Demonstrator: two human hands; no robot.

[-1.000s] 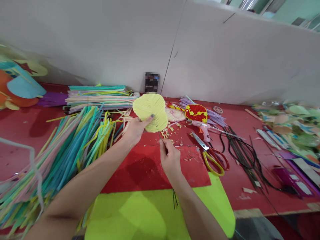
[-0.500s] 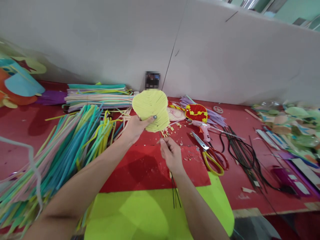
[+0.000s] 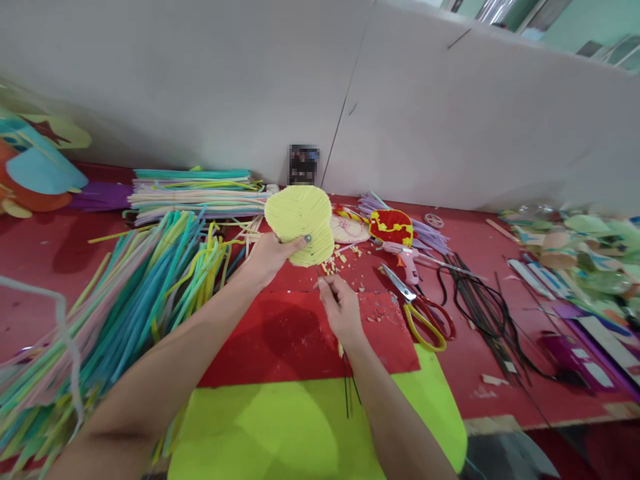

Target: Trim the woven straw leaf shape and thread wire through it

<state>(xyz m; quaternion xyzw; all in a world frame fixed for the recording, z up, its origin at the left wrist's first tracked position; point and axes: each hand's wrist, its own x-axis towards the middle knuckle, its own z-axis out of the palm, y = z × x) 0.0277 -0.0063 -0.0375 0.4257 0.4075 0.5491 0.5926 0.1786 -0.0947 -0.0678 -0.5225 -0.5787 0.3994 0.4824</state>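
My left hand [image 3: 270, 258] grips a pale yellow rounded shape [image 3: 301, 217] by its lower left edge, thumb across its front. Ridged strips like pipe cleaners cover that shape, which is held up above the table. My right hand [image 3: 340, 307] is closed just below it, fingertips pinched on thin dark wires [image 3: 346, 387]. A short dark tip shows above the fingers, near the shape's bottom edge, and longer ends come out below the wrist. Whether the tip touches the shape I cannot tell. Under my hands lies a red sheet [image 3: 280, 340] over a lime-green board [image 3: 260, 427].
Pipe cleaners [image 3: 135, 300] are heaped at left, with stacked bundles [image 3: 195, 197] behind. To the right lie scissors [image 3: 415, 303], a pink glue gun [image 3: 407, 260], a red-and-yellow piece [image 3: 391, 227], dark rods [image 3: 480, 313] and a purple box [image 3: 577, 360]. A grey wall [image 3: 200, 87] stands behind.
The view has shifted very slightly. The yellow shape sits a touch lower and further left. Both hands keep the same hold.
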